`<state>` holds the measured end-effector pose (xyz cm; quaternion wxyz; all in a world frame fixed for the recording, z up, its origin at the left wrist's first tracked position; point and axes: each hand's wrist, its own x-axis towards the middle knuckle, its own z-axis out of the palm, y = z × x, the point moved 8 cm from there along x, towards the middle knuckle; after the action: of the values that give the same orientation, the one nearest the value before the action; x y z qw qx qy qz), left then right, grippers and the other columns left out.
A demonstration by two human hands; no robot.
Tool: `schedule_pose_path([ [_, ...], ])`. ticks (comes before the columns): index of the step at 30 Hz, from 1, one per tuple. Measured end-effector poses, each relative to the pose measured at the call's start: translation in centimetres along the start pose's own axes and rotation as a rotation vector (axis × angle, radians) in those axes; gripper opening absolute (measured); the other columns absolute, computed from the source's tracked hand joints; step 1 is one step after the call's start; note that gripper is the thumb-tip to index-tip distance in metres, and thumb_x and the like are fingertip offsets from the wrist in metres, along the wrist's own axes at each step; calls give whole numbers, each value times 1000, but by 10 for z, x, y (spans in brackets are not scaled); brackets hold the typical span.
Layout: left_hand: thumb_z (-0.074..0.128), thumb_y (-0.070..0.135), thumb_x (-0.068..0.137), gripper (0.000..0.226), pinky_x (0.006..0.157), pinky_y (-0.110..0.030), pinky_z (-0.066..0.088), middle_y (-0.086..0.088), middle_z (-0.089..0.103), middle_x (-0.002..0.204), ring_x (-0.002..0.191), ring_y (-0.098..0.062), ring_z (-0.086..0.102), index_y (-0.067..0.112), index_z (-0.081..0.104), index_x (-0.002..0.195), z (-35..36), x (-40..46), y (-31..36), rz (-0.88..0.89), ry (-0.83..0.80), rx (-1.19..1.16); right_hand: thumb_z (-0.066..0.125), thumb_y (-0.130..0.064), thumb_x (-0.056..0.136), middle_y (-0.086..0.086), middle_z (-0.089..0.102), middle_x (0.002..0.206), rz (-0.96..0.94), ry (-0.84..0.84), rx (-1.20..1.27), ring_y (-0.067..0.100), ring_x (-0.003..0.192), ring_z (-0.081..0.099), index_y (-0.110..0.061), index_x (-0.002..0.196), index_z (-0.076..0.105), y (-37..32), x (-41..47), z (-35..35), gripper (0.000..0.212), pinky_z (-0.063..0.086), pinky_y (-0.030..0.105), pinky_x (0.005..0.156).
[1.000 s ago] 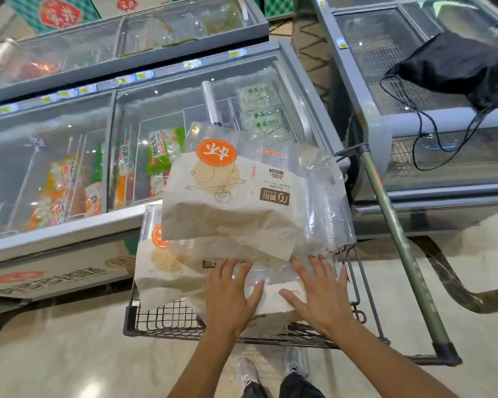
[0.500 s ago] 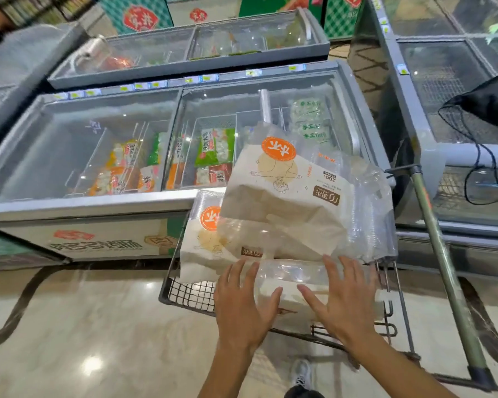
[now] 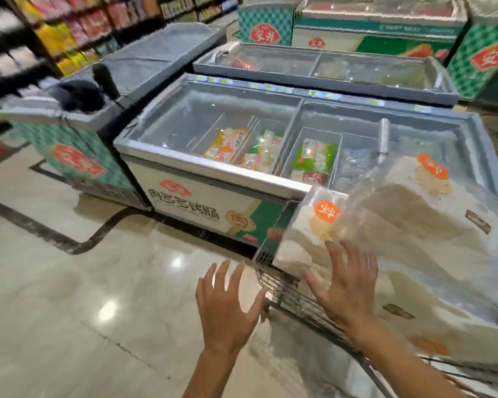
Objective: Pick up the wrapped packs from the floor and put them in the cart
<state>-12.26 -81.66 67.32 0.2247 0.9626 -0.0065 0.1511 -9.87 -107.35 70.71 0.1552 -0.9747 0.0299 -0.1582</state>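
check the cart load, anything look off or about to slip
The upper wrapped pack lies tilted on the lower packs and rises above the wire cart. Left hand is off; right hand is spread at the stack.

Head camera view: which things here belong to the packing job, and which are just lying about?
Part of the job:
- wrapped packs, stacked in the cart
- cart
- left hand, open
- right hand, open

Just around:
- freezer chest with frozen food
- black bag
- shelves
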Motion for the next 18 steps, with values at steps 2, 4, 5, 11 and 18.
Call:
schedule_pose_path([
  [2, 61, 68, 85, 66, 107, -60, 41, -2, 55, 147, 140, -31, 44, 27, 62, 137, -37, -12, -52, -106, 45, 33, 43, -76, 89, 19, 56, 127, -102, -57, 37, 40, 119, 52, -13, 131, 62, -63, -1, 21, 77, 33, 59, 106],
  [4, 60, 69, 86, 66, 108, -60, 40, 0, 54, 148, 141, -30, 43, 29, 60, 138, -75, -26, -105, -215, 106, 69, 39, -77, 89, 19, 55, 128, -221, -112, 76, 39, 119, 52, -15, 134, 62, -132, -4, 42, 80, 37, 58, 104],
  [5, 59, 69, 86, 65, 109, -60, 39, 0, 54, 148, 141, -29, 43, 30, 60, 138, -93, -35, -132, -269, 140, 86, 39, -77, 89, 18, 55, 128, -286, -137, 89, 38, 119, 52, -15, 134, 62, -167, -7, 54, 80, 37, 60, 104],
  [11, 48, 72, 87, 66, 112, -58, 37, -1, 56, 147, 140, -29, 45, 29, 62, 136, -189, -126, -297, -676, 326, 225, 36, -79, 90, 20, 55, 133, -622, -345, 135, 39, 127, 49, -18, 136, 58, -364, -46, 142, 80, 30, 62, 114],
  [18, 46, 75, 83, 68, 115, -52, 35, 4, 53, 147, 142, -25, 39, 32, 63, 134, -260, -283, -449, -1182, 440, 360, 41, -78, 89, 16, 54, 136, -964, -579, 211, 37, 121, 52, -21, 139, 55, -575, -127, 247, 76, 42, 57, 104],
])
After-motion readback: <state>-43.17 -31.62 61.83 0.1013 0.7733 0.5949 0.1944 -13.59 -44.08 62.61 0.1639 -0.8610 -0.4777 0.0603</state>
